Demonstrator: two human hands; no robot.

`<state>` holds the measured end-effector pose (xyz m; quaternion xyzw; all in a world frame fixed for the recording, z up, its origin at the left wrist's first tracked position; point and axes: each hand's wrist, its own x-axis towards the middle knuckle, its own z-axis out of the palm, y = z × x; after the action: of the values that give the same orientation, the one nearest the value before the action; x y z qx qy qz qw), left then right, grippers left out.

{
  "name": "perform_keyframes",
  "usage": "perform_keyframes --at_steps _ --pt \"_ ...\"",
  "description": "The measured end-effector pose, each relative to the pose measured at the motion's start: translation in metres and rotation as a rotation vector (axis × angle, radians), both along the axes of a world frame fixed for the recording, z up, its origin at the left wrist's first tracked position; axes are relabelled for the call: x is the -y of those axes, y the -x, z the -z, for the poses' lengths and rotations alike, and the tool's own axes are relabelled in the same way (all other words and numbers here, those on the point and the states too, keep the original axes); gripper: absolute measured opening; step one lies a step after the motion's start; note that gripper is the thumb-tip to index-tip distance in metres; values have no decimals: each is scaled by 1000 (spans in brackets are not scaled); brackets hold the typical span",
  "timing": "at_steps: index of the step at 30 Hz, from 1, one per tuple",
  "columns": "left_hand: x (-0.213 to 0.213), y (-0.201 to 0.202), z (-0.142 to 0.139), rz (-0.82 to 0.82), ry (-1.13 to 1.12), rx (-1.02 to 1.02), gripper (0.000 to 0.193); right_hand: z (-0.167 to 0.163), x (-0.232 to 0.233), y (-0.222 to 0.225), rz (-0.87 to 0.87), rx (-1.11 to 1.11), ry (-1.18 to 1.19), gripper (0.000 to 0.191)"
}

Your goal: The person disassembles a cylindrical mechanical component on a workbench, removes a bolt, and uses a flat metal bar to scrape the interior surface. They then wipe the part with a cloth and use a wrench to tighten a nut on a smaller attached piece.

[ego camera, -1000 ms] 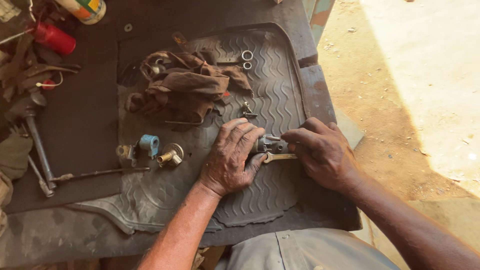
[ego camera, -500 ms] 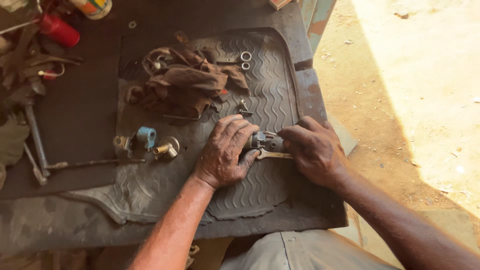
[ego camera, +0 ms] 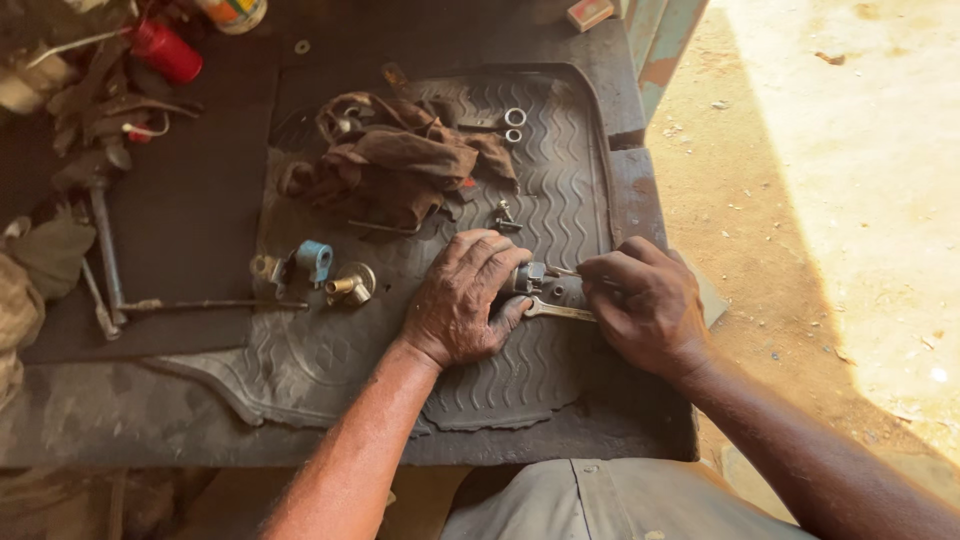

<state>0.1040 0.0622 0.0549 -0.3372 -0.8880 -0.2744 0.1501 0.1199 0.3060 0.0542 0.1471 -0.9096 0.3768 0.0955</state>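
Note:
My left hand point(ego camera: 462, 298) presses down on a small grey metal part point(ego camera: 528, 277) on the ribbed black rubber mat point(ego camera: 560, 180), gripping it with fingers and thumb. My right hand point(ego camera: 645, 305) holds a thin metal tool against the right end of that part. A flat steel spanner point(ego camera: 556, 312) lies on the mat just below the part, between both hands. What sits under my left palm is hidden.
A brown rag point(ego camera: 400, 160) is heaped at the mat's far side, with two metal rings point(ego camera: 514, 124) beside it. A blue-capped fitting point(ego camera: 312, 262) and a brass fitting point(ego camera: 350, 285) lie to the left. A long rod point(ego camera: 200, 305), red canister point(ego camera: 165, 50) and clutter fill the left bench. Sandy ground lies right.
Both hands stay on the small part with only slight finger shifts. The view has drifted a little, so the bench sits marginally differently in the frame.

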Motion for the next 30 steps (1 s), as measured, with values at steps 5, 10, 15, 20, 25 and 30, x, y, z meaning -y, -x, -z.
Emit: perform_keyframes --at_steps 5,10,15,20,25,30 --pt "2 0 1 16 12 26 50 -1 -1 -8 -120 -92 -27 21" --pt "3 -3 1 14 -1 19 50 0 0 -18 -139 -115 -20 21" --pt "4 -5 -2 17 -7 8 50 2 4 -15 -87 -178 -105 23" --pt "3 -7 -3 -17 12 37 51 1 0 -18 -305 -248 -130 27" --pt "2 -4 0 -5 -32 32 56 -3 3 -18 -143 -244 -126 20" --pt "4 -3 3 -21 -46 55 52 -6 4 -17 -145 -247 -107 21"
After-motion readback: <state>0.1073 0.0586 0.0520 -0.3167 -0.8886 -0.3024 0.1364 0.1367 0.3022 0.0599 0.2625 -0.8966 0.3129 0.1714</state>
